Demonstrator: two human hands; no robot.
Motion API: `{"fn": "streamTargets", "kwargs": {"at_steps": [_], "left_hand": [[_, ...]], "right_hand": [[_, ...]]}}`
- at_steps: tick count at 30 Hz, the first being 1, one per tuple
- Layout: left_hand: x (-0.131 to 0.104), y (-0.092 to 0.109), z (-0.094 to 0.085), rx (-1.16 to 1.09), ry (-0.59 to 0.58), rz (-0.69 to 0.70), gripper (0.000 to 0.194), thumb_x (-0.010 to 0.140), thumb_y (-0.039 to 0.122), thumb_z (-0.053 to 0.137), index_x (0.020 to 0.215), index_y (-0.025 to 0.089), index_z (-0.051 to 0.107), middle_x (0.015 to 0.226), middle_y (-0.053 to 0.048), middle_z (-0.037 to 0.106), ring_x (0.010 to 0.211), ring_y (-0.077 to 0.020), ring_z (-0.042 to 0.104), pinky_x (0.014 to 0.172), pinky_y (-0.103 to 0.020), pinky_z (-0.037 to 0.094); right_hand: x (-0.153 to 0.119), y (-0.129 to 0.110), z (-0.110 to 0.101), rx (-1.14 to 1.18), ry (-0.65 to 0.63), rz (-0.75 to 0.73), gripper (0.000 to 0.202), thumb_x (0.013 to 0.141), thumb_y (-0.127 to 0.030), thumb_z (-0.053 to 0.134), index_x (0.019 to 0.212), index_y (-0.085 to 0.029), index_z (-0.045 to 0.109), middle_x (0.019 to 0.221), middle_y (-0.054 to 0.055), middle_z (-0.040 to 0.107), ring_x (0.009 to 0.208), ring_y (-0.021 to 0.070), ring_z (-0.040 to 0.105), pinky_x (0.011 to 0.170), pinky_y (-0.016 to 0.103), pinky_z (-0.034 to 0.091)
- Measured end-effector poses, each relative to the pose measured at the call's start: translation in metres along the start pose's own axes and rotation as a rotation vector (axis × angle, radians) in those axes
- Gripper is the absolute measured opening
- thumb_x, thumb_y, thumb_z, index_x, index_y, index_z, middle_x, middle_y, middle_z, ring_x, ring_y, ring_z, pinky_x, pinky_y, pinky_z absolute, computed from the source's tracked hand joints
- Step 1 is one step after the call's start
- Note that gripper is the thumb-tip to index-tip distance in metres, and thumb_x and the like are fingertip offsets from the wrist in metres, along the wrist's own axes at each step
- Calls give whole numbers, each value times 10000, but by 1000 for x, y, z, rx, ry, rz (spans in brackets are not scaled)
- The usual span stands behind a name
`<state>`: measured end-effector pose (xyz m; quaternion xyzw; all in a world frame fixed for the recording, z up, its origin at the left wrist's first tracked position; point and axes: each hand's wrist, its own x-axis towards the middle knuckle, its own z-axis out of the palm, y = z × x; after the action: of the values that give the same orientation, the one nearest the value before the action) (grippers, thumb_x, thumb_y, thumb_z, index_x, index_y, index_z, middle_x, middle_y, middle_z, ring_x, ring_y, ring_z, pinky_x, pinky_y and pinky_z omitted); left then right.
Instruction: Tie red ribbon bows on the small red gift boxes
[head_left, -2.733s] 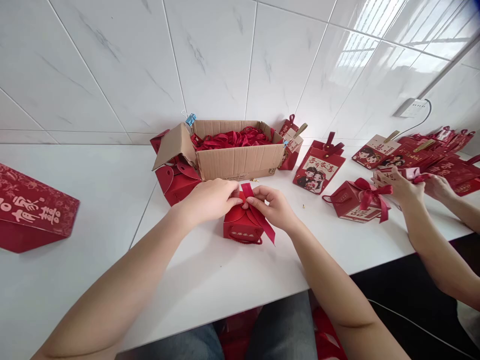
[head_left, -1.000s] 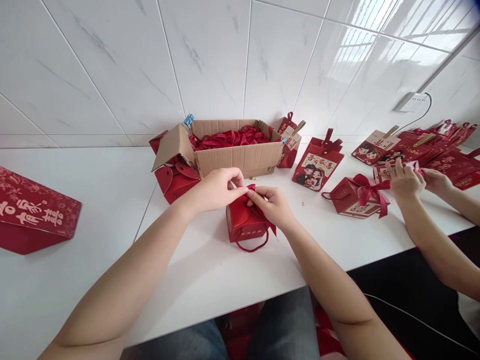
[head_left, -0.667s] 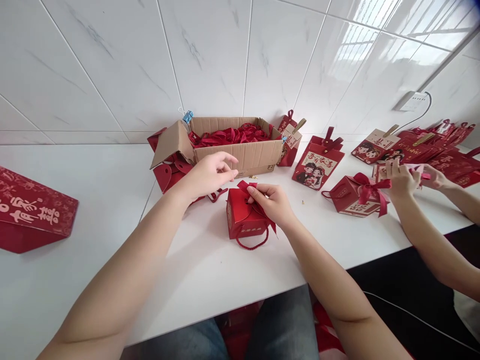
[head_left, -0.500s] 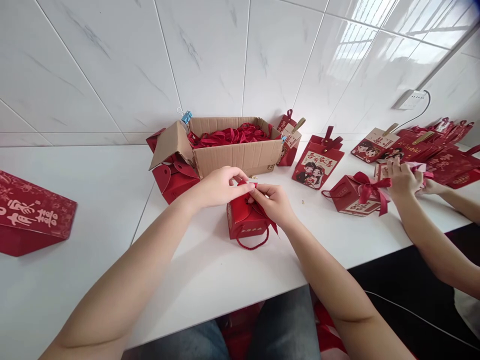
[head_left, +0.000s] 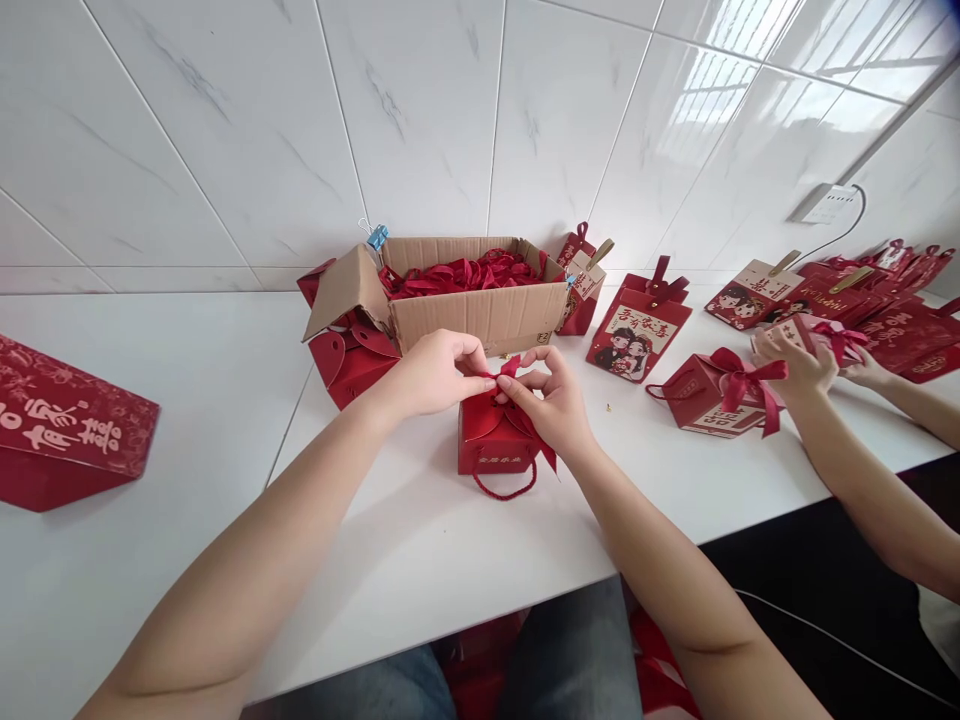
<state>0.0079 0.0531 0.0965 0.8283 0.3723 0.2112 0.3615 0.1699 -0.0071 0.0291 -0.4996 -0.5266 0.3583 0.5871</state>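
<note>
A small red gift box (head_left: 491, 440) stands on the white table in front of me, its rope handle hanging toward me. Over its top runs a red ribbon (head_left: 511, 366), looped up between my fingers. My left hand (head_left: 441, 372) pinches the ribbon from the left with thumb and index finger. From the right, my right hand (head_left: 551, 402) also grips the ribbon, thumb and index finger together near the loop. A ribbon tail hangs down the box's right side. The knot itself is partly hidden by my fingers.
A cardboard box (head_left: 480, 318) full of red ribbons stands behind, beside another red box (head_left: 351, 362). A large red box (head_left: 71, 425) lies at left. On the right are a bow-tied box (head_left: 705, 395), a printed gift bag (head_left: 637, 330) and a co-worker's hands (head_left: 806, 370) on a pink box.
My right index finger has lifted and a ribbon loop now shows between my hands. The co-worker's hands have raised and tilted the pink box.
</note>
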Motion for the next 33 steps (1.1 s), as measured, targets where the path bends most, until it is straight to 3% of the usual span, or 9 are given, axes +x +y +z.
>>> {"fn": "streamTargets", "kwargs": {"at_steps": [8, 18, 24, 28, 33], "left_hand": [[5, -7, 6, -210, -66, 71, 136, 736, 213, 675, 764, 183, 545, 792, -16, 682, 810, -164, 657, 721, -299, 507], [8, -10, 9, -284, -64, 118, 195, 764, 221, 668, 848, 191, 495, 813, -29, 724, 792, -180, 702, 746, -322, 533], [9, -14, 10, -132, -1, 116, 198, 775, 256, 658, 891, 208, 506, 895, -35, 731, 771, -174, 660, 702, -316, 500], [8, -12, 9, -51, 41, 111, 169, 783, 222, 626, 904, 212, 508, 911, -21, 716, 725, -148, 620, 688, -295, 471], [6, -11, 8, -41, 13, 94, 185, 790, 224, 628, 923, 220, 499, 922, -11, 714, 698, -137, 603, 685, -287, 465]], "right_hand": [[0, -1, 2, 2, 38, -32, 410, 773, -411, 699, 1073, -246, 474, 654, -27, 700, 682, 176, 708, 698, 307, 527], [5, 1, 0, -39, 8, -13, 276, 764, -452, 688, 809, -181, 654, 706, 39, 727, 700, 179, 702, 716, 312, 536], [5, 3, -3, -208, 27, -79, 207, 807, -380, 652, 795, -187, 725, 770, 43, 735, 723, 172, 650, 731, 321, 504], [5, 5, -2, -302, 82, -86, 193, 724, -369, 746, 856, -227, 754, 871, 42, 722, 805, 195, 643, 787, 353, 498], [7, 6, -6, -424, 71, -248, 92, 730, -288, 743, 786, -215, 746, 908, 54, 622, 819, 180, 613, 774, 345, 510]]}}
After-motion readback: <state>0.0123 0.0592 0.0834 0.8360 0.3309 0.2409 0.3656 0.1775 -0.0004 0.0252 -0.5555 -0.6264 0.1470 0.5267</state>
